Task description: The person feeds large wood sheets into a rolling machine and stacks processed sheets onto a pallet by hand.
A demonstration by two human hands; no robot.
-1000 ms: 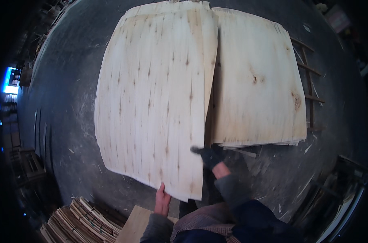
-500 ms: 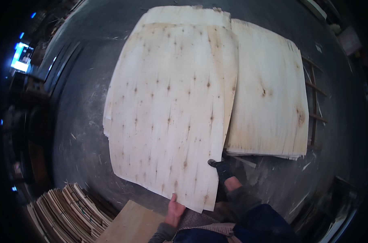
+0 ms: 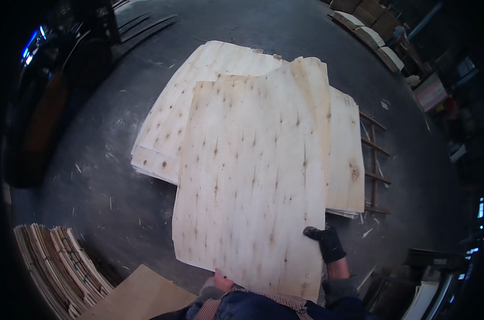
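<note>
A large pale wood veneer sheet (image 3: 247, 170) with rows of brown knots lies between my two hands. My left hand (image 3: 221, 281) is bare and closed on its near edge, thumb on top, other fingers hidden beneath. My right hand (image 3: 329, 242), in a dark glove, grips the right edge near the lower corner, thumb on the upper face. Beyond, the sheet overlaps a left veneer stack (image 3: 162, 122) and a right veneer stack (image 3: 348, 165). Another veneer layer (image 3: 316, 80) shows along the sheet's far right edge.
Bundled veneer strips (image 3: 55, 266) stand at the lower left beside a plain wooden board (image 3: 140, 296). A slatted wooden frame (image 3: 374, 160) sticks out past the right stack. A forklift-like machine (image 3: 87, 58) stands at the far left. More stacked sheets (image 3: 367, 32) lie at the far right.
The held sheet has shifted right across the stacks, uncovering knotted sheets on the left stack and covering more of the right one. Both hands keep their grip. The view has turned.
</note>
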